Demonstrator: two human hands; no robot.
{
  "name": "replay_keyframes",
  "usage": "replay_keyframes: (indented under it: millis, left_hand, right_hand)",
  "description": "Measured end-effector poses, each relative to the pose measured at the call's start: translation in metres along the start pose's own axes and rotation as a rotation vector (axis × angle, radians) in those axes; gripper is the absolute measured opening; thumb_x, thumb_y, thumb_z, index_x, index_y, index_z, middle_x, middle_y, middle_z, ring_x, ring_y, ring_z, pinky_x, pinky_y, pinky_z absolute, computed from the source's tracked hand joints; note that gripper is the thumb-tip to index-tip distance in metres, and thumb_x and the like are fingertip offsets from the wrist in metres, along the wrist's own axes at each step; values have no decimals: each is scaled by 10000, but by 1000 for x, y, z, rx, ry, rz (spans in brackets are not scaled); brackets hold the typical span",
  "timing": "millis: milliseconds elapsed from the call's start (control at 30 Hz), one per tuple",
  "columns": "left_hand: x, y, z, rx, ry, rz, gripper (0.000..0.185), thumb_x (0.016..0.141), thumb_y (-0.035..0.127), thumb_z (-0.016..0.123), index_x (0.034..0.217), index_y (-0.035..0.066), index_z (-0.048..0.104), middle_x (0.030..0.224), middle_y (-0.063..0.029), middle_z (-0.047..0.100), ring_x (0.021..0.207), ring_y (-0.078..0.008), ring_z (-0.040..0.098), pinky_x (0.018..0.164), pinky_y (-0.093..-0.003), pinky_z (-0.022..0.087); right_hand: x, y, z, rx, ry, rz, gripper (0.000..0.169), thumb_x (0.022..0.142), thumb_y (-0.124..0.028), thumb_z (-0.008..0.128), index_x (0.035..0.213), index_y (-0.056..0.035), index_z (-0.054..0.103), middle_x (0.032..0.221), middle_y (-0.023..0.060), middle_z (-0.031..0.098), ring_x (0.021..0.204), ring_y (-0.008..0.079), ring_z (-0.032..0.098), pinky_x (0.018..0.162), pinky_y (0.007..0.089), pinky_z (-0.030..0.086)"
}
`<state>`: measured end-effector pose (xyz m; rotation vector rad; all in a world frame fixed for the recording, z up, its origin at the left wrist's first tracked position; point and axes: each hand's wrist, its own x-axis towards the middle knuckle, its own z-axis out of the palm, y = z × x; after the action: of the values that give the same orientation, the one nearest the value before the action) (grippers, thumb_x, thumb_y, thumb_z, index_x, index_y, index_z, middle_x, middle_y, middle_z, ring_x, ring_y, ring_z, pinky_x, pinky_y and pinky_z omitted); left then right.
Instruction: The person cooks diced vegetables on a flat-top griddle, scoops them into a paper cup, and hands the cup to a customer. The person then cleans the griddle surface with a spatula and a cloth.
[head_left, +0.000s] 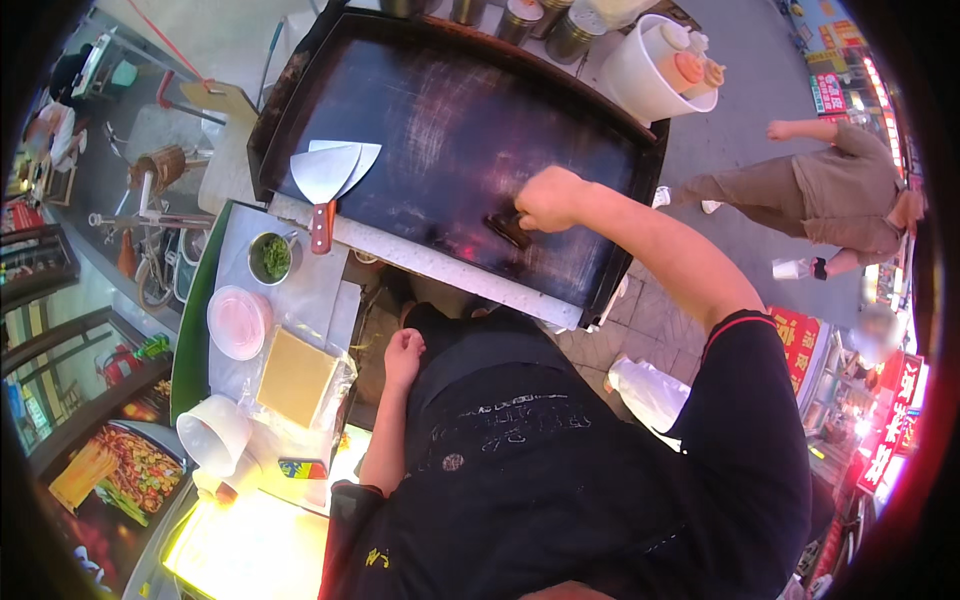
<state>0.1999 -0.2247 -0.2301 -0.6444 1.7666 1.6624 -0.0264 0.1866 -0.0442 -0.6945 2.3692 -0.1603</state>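
Observation:
A flat black griddle (442, 142) fills the space before me. On its right part my right hand (553, 199) grips a small dark tool (511, 229), perhaps a brush or wiper, pressed against the plate; its exact kind is hard to tell. My left hand (406, 346) hangs beside my apron (510, 420), fingers curled in, with nothing visible in it. Two metal spatulas lie overlapped at the griddle's left front corner; the upper spatula (324, 180) has a wooden handle that reaches over the pale front ledge (450, 262).
Left stand a metal cup of chopped greens (274, 257), a lidded plastic tub (238, 322), a stack of square tan sheets (297, 376) and a white container (214, 435). Behind the griddle are metal canisters (574, 34) and a white bucket (637, 71) of squeeze bottles. A person (832, 180) is at right.

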Motion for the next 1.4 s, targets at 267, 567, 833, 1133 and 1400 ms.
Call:
replay_keyframes:
  millis: [267, 567, 833, 1133, 1400]
  left_hand:
    - [19, 26, -50, 140, -5, 20, 207, 1026, 214, 659, 1109, 24, 671, 896, -28, 698, 780, -117, 666, 747, -275, 544]
    - [38, 41, -67, 77, -96, -16, 211, 1035, 211, 655, 1130, 23, 671, 942, -37, 696, 820, -121, 662, 777, -279, 544]
    - [34, 38, -44, 161, -106, 9, 222, 1036, 215, 660, 1131, 15, 670, 925, -27, 690, 806, -111, 648, 769, -268, 539]
    - [36, 41, 25, 335, -187, -33, 225, 1028, 209, 667, 1137, 13, 672, 908, -34, 691, 777, -111, 644, 730, -269, 537]
    - [19, 46, 66, 632, -235, 53, 248, 1022, 231, 665, 1113, 1, 686, 916, -71, 727, 772, -143, 676, 733, -302, 552]
  right_hand:
    - [75, -85, -32, -201, -289, -91, 307, 867, -343, 657, 897, -72, 798, 902, 157, 765, 893, 378, 735, 766, 502, 586]
    - [50, -53, -48, -95, -261, 49, 342, 887, -404, 719, 902, -71, 795, 898, 148, 761, 911, 369, 732, 801, 487, 584]
    - [8, -62, 3, -125, -360, -5, 311, 868, -401, 727, 913, -102, 803, 902, 121, 770, 910, 361, 736, 805, 491, 589]
    - [-128, -11, 13, 440, 114, 222, 340, 896, -384, 713, 869, -45, 716, 849, 207, 688, 806, 393, 672, 697, 486, 517]
    - [-237, 1, 112, 1385, 894, 696, 272, 994, -302, 705, 1080, -45, 695, 788, -54, 599, 683, 20, 530, 593, 212, 446]
